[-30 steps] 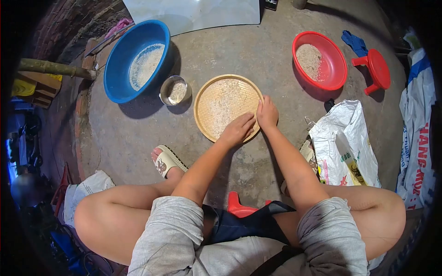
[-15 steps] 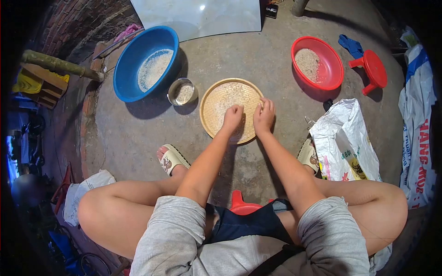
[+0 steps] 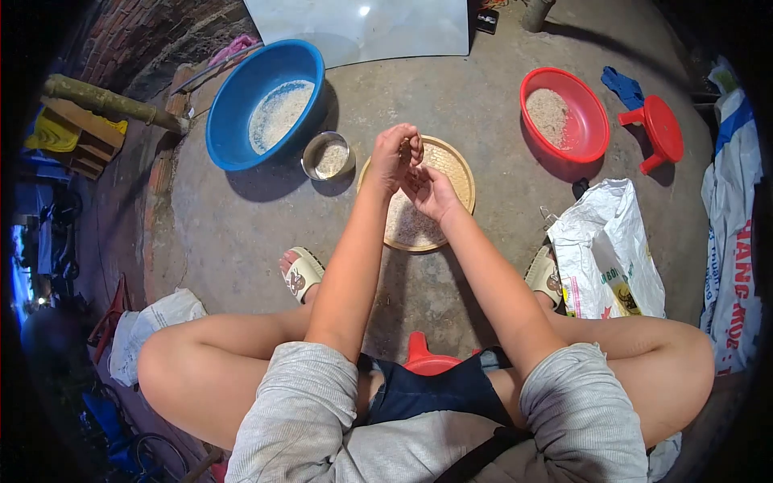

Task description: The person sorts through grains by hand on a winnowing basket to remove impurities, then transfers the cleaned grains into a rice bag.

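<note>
A round woven bamboo tray (image 3: pixel 462 165) with pale grains like rice on it lies on the floor in front of me. Above its upper left part, my left hand (image 3: pixel 396 157) is raised with its fingers curled inward; anything inside them is hidden. Just below and to the right, my right hand (image 3: pixel 431 191) is turned palm up, fingers loosely bent and nearly touching the left hand. Left of the tray stands a small metal pot (image 3: pixel 328 156) holding grain. Further left, a large blue basin (image 3: pixel 224 133) contains whitish grain.
A red basin (image 3: pixel 592 133) with brownish grain sits to the right, beside a red stool (image 3: pixel 663 129) and a blue cloth (image 3: pixel 622 84). A white sack (image 3: pixel 600 229) lies near my right foot. A shiny panel (image 3: pixel 362 32) rests at the back.
My left hand has risen from the tray toward the upper left. My right hand has left the tray's right rim, moved inward and turned palm up beside the left.
</note>
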Demonstrator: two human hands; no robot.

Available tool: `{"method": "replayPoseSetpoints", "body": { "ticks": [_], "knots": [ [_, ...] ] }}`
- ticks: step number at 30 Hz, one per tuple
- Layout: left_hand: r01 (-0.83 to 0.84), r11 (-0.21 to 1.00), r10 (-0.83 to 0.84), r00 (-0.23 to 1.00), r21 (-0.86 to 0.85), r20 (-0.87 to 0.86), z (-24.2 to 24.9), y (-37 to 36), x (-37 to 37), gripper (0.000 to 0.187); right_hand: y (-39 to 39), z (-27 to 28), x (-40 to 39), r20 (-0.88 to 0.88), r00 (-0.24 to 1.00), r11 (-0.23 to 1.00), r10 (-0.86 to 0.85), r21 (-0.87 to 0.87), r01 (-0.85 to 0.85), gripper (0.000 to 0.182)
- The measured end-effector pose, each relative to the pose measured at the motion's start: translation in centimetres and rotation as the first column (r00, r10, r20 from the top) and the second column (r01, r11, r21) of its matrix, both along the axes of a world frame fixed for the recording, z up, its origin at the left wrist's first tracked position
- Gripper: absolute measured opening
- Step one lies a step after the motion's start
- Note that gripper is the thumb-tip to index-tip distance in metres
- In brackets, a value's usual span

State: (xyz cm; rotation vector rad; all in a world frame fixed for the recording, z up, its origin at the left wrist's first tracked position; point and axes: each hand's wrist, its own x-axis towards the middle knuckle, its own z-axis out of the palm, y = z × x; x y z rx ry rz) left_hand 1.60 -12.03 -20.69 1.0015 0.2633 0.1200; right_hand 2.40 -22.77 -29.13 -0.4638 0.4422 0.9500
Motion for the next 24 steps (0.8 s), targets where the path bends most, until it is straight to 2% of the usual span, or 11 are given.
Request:
{"method": "replayPoseSetpoints", "body": {
  "ticks": [1,5,8,10,14,17,19,20,22,23,24],
  "knots": [
    [0.039,0.998,-0.036,0.997,-0.046,0.061,0.6,0.3,0.0,0.023,0.3,0.0,0.2,0.006,1.000,1.000,0.022,0.008,-0.022,0.035],
    [0.057,0.998,-0.058,0.989,0.006,0.134,2.5,0.4,0.2,0.025,0.7,0.4,0.3,-0.002,1.000,1.000,0.013,0.005,-0.013,0.036],
    [0.094,0.995,-0.099,0.977,0.037,0.189,3.5,0.5,0.2,0.029,0.8,0.0,0.3,0.048,0.998,0.997,0.043,0.065,-0.046,0.035],
    [0.064,0.992,-0.086,0.975,0.112,0.205,4.3,0.5,0.0,0.029,1.0,-0.5,0.3,-0.023,0.999,0.993,0.043,0.112,-0.041,0.035],
    [0.115,0.993,-0.119,0.970,0.033,0.212,4.8,1.2,-0.1,0.025,1.4,-1.0,0.2,-0.066,0.997,0.993,0.039,0.113,-0.032,0.035],
    [0.095,0.995,-0.098,0.980,0.025,0.172,4.9,1.2,-0.3,0.029,1.8,-0.9,0.2,-0.072,0.997,0.997,0.014,0.079,-0.008,0.037],
    [0.019,0.999,-0.021,0.999,0.040,0.049,4.3,1.1,-0.2,0.036,2.2,-1.3,0.3,-0.136,0.990,1.000,-0.028,-0.008,0.027,0.035],
    [0.012,0.999,-0.013,0.999,0.032,0.050,3.8,1.1,-0.3,0.036,2.1,-1.5,0.3,-0.135,0.991,1.000,-0.022,-0.016,0.020,0.035],
    [-0.200,0.980,0.198,0.976,-0.016,-0.090,1.6,1.4,-0.2,0.037,2.1,-2.8,0.4,-0.066,0.987,0.985,-0.146,-0.098,0.140,0.036],
    [-0.255,0.967,0.252,0.956,-0.002,-0.148,0.4,1.4,-0.4,0.036,2.3,-2.8,0.7,-0.131,0.959,0.952,-0.250,-0.212,0.220,0.039],
    [-0.260,0.965,0.260,0.950,0.021,-0.174,-1.9,1.7,-0.7,0.031,2.1,-2.7,0.9,-0.124,0.964,0.955,-0.233,-0.218,0.203,0.039]
  ]
}}
